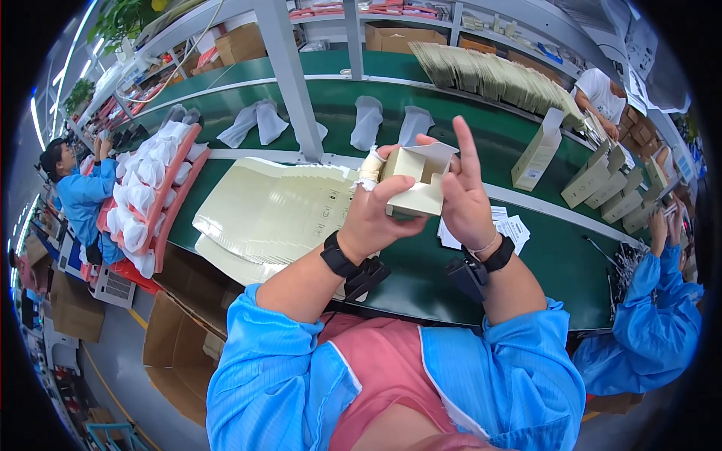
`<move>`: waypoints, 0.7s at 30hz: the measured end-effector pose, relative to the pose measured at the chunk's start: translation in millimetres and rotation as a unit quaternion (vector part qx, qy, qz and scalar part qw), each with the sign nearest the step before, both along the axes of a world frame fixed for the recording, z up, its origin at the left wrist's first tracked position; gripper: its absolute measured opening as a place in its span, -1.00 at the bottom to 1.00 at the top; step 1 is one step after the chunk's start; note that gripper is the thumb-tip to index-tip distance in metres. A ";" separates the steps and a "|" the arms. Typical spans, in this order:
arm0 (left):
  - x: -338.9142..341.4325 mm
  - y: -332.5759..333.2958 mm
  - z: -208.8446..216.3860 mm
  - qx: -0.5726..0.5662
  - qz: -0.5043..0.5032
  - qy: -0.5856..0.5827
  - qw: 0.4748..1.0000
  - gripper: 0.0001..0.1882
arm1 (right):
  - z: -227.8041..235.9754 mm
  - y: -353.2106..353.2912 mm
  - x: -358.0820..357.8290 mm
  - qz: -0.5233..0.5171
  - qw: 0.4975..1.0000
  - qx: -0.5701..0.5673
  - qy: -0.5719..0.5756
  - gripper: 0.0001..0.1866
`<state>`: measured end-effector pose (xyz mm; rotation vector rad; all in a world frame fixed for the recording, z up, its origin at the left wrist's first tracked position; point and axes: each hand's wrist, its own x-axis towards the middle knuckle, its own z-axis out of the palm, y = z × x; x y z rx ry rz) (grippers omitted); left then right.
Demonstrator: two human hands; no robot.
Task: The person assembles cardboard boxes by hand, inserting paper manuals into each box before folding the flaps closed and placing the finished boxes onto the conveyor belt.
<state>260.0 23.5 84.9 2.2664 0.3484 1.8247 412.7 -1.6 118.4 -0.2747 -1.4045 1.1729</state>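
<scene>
Above the green bench I hold a small cream carton box with its end open and the flaps raised. My left hand is closed round the box's left side, thumb along its front; one finger wears a pale wrap. At the box's right side is my right hand, fingers stretched upward, with its thumb side against or very near a raised flap. Below to the left lies a fanned stack of flat cream cartons. White printed leaflets lie on the bench beyond my right wrist.
Several upright cream boxes stand at the right. Translucent bags lie on the green conveyor behind. Pink trays of white-wrapped items are at the left. A grey post rises ahead. Co-workers sit on both sides.
</scene>
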 end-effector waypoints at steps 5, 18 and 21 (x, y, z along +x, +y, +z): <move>-4.6 -3.7 -8.1 0.019 0.047 0.041 0.998 -0.11 | -3.8 -5.0 1.0 -0.047 0.996 -0.001 -0.074 -0.34; -4.1 -4.0 -18.9 0.042 0.079 0.036 0.995 0.01 | 10.8 -11.2 9.0 -0.179 0.945 0.042 -0.272 -0.65; -4.0 -5.9 -16.8 0.049 0.082 0.058 0.994 0.03 | 1.2 -7.3 9.4 -0.192 0.955 0.062 -0.216 -0.65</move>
